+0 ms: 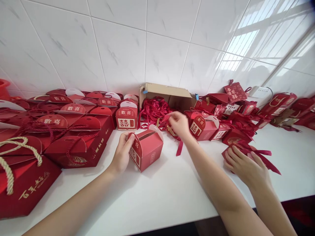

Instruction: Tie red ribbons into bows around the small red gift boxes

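While our left grip (122, 156) pinches the small red cardboard gift box (152, 147) just to its right, our right grip (179, 124) has fingers bunched at tangled red fabric ribbons (156, 108); whether a strand is pinched, we cannot tell. We judge the box folded; we see no ribbon on it. Left of the left grip: rows of red cardboard handled boxes (82, 147). Beneath: smooth white surface (152, 203). Beyond both grips: glossy white marbled wall tiles (169, 49).
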Tool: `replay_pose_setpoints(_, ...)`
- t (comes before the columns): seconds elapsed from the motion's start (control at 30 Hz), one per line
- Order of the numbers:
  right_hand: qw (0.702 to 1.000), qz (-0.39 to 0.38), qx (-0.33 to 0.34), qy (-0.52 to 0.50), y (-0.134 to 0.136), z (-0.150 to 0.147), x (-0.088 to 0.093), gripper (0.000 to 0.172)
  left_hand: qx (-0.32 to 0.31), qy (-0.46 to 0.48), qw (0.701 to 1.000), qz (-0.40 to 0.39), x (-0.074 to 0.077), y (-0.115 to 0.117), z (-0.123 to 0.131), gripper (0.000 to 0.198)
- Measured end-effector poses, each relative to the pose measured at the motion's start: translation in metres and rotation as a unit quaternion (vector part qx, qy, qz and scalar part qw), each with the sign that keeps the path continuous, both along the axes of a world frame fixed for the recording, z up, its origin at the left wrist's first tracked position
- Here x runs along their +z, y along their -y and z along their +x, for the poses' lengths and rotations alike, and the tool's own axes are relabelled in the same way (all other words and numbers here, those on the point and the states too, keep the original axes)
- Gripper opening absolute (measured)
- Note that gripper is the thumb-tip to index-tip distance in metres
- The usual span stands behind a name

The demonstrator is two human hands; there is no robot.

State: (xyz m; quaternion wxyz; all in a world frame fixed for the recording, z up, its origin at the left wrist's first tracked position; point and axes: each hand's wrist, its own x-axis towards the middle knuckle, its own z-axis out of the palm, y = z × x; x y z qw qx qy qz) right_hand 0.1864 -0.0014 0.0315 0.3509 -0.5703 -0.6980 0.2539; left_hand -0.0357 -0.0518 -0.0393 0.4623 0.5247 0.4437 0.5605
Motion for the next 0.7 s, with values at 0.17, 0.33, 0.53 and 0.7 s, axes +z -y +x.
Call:
replay_pose_setpoints(0.17,0.905,0.338,-0.128,-0.225,0.032,0.045,0.056,0.026,0.012,-0.004,1.000,-0.007,0.003,-0.003,0.002,0.037)
replay_pose_setpoints(0.33,0.904,0.319,-0.064,-0.278,0.058,0.059,0.070,0.012,0.073,-0.084,0.990,0.090,0.031,-0.003,0.000,0.031)
replay_pose_setpoints(0.53,0.984,-0.088,0.131,-0.082,0.032,0.047,0.043,0.034,-0.081,-0.398,0.912,0.054,0.064,-0.014,0.005,0.012)
replay_pose_setpoints(0.7,0.955,-0.193,0.220,0.051,0.014,0.048,0.027,0.040,-0.191,-0.416,0.888,0.049,0.076,-0.034,0.007,0.006)
